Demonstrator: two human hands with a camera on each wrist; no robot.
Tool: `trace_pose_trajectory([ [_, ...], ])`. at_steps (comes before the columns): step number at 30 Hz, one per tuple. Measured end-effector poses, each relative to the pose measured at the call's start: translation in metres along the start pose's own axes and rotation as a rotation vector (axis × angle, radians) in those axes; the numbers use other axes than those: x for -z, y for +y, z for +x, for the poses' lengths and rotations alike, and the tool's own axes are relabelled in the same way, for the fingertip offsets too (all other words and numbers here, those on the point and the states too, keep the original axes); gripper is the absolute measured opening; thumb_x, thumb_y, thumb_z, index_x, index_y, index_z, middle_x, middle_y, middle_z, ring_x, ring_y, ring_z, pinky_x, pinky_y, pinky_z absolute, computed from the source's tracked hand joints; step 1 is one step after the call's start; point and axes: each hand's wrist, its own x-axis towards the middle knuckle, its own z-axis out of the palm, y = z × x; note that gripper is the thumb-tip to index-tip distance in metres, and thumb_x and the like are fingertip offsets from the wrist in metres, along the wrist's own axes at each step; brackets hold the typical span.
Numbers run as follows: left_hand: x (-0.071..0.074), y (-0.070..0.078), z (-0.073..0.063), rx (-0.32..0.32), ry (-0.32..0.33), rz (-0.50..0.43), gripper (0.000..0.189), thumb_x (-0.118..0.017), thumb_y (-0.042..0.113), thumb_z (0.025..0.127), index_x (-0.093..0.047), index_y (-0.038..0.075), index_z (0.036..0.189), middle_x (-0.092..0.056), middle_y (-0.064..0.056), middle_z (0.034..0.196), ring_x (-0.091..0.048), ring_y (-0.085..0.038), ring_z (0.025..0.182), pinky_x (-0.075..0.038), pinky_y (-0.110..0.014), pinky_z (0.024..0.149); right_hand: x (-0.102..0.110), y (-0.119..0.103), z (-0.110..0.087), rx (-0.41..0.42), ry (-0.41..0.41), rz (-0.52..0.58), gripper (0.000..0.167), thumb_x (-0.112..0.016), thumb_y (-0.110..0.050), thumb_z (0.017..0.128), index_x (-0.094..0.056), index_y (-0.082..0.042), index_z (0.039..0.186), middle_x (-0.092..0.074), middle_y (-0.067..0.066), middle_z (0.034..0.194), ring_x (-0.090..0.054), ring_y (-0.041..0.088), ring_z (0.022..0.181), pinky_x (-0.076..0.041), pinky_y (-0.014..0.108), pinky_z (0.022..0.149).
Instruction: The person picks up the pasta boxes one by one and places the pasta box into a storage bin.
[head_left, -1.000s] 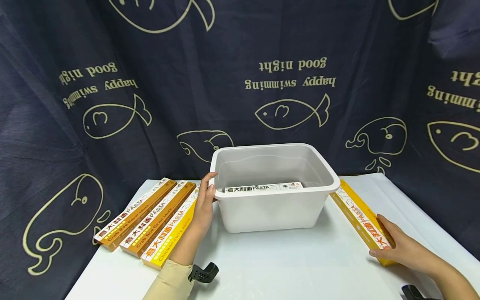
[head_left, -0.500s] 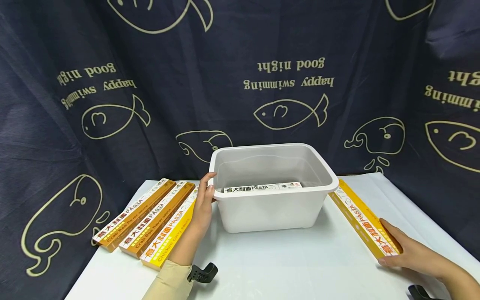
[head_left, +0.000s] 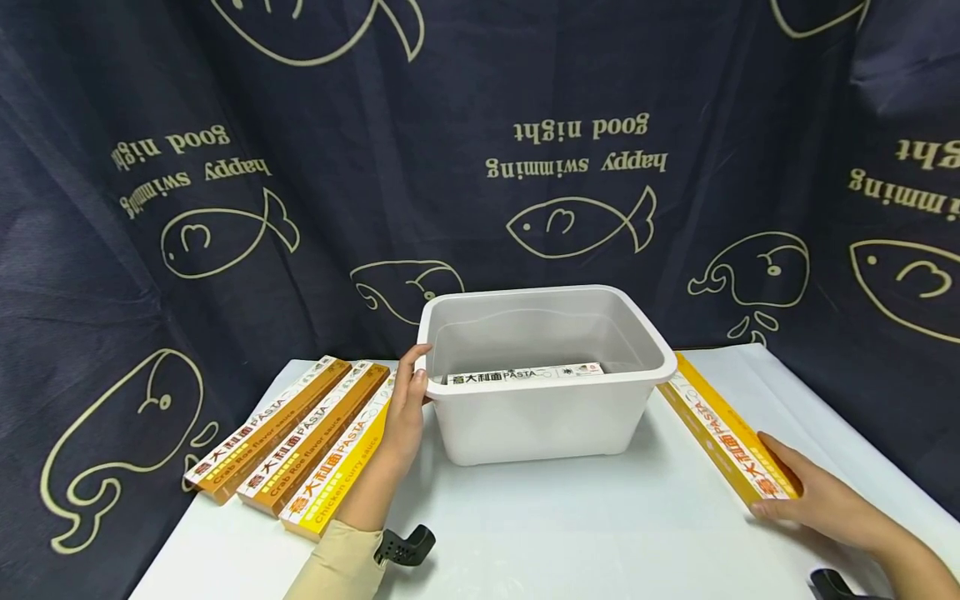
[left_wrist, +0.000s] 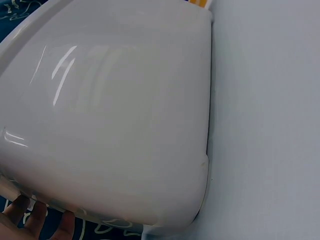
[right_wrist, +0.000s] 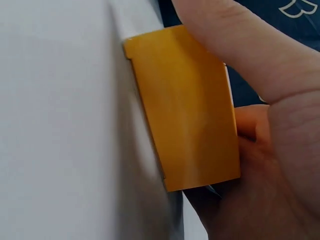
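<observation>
My left hand (head_left: 405, 412) grips the rim of a white plastic bin (head_left: 540, 425) at its near left corner. Fingertips (left_wrist: 35, 217) show along the bin's edge in the left wrist view, where the bin's side wall fills most of the picture. Inside the bin lies a pasta box (head_left: 525, 375), only its white printed side showing. To the right, my right hand (head_left: 825, 504) holds the near end of a yellow pasta box (head_left: 720, 433); the far end lies beside the bin's right side. The right wrist view shows its plain orange-yellow end (right_wrist: 185, 110), with the thumb (right_wrist: 255, 50) along one side.
Left of the bin, two brown crab roe pasta boxes (head_left: 270, 429) and a yellow chicken curry pasta box (head_left: 341, 454) lie side by side, slanting away. The left forearm overlaps the yellow one. A dark curtain (head_left: 420, 192) with fish drawings hangs behind the white table (head_left: 570, 533).
The right hand has moved its grip closer to the yellow box's near end. That end swung slightly right, then back left. The left hand and bin have stayed in place.
</observation>
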Motion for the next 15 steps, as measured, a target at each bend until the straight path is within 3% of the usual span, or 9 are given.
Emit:
trace_pose_trajectory([
  [4,-0.0007,0.0004,0.0003,-0.003,-0.002,-0.005,0.046,-0.031,0.034,0.104,-0.037,0.022,0.149,-0.032,-0.003,0.157,-0.049,-0.018,0.117,-0.041,-0.043,0.1,0.0006,-0.005,0.0028,-0.042,0.008,0.019,0.104,-0.08,-0.036,0.082,-0.019,0.011,0.153,-0.037,0.042,0.144,-0.046,0.051,0.121,-0.042,0.039,0.091],
  [8,-0.0014,0.0013,0.0003,-0.007,-0.002,-0.011,0.046,-0.03,0.034,0.104,-0.037,0.022,0.148,-0.031,-0.003,0.158,-0.048,-0.02,0.118,-0.041,-0.047,0.101,0.0039,-0.0072,0.0053,-0.093,0.007,0.042,0.103,-0.077,-0.04,0.084,-0.02,0.012,0.152,-0.034,0.045,0.144,-0.042,0.056,0.122,-0.037,0.066,0.092],
  [15,-0.0014,0.0021,-0.0003,-0.009,0.0,-0.008,0.046,-0.03,0.034,0.104,-0.037,0.022,0.148,-0.032,-0.003,0.157,-0.048,-0.017,0.118,-0.041,-0.043,0.1,0.0092,-0.0102,0.0088,-0.178,0.018,0.012,0.1,-0.075,-0.05,0.084,-0.03,0.013,0.147,-0.041,0.044,0.139,-0.05,0.054,0.115,-0.043,0.062,0.086],
])
